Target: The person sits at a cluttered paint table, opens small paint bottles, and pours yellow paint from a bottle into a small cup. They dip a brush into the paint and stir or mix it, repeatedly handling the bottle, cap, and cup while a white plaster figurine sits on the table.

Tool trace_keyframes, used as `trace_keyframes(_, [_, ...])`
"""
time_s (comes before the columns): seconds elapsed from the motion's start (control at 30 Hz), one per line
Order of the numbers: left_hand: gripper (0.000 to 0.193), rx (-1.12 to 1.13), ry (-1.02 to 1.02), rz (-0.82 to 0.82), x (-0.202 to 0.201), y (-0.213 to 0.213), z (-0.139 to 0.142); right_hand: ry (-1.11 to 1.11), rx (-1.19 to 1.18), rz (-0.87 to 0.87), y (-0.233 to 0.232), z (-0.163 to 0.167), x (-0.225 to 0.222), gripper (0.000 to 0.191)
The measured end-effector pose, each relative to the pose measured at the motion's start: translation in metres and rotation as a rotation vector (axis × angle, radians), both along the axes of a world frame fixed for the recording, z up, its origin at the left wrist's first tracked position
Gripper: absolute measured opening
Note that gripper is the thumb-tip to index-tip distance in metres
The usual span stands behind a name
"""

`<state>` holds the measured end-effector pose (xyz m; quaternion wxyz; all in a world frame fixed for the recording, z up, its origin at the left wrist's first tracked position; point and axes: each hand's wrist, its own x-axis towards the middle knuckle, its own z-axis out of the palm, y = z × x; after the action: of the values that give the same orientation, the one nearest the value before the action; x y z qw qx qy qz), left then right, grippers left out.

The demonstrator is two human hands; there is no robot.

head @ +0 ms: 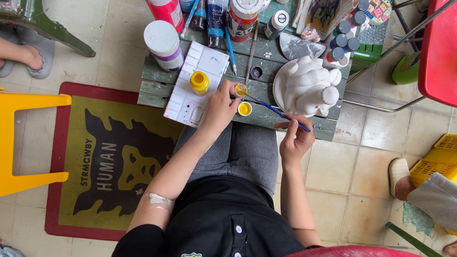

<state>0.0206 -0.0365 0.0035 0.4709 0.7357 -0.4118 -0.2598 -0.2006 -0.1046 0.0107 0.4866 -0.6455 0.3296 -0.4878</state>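
Note:
My left hand (220, 107) grips a small open pot of yellow paint (240, 90) on the green wooden table (152, 81). Its yellow-lined lid (244, 109) lies just beside the hand. My right hand (296, 138) holds a blue-handled paintbrush (276, 110), whose tip reaches into the yellow pot. A white unpainted plaster figure (312, 86) lies on a white plate (277, 88) right of the pot. A white palette (195, 84) with a yellow paint bottle (199, 83) standing on it lies left of my left hand.
Paint jars, tubes and small dark-capped bottles (345, 35) crowd the table's far side, with a white-lidded jar (164, 44). A red-bordered mat (102, 159) and a yellow stool (26, 143) lie left. A red chair (438, 52) is right. Other people's feet show at left (21, 54) and right (400, 176).

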Motion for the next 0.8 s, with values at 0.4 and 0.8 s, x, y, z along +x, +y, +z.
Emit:
trace_keyframes(0.4, [0.034,-0.142,-0.25,-0.039,0.002,0.004,-0.006,0.119,-0.091,0.077,0.0,0.024,-0.02,0.013])
trace_keyframes(0.8, [0.034,-0.084,-0.278,-0.053,0.0,0.006,-0.002,0.208,-0.129,0.057,-0.008,0.032,-0.036,0.013])
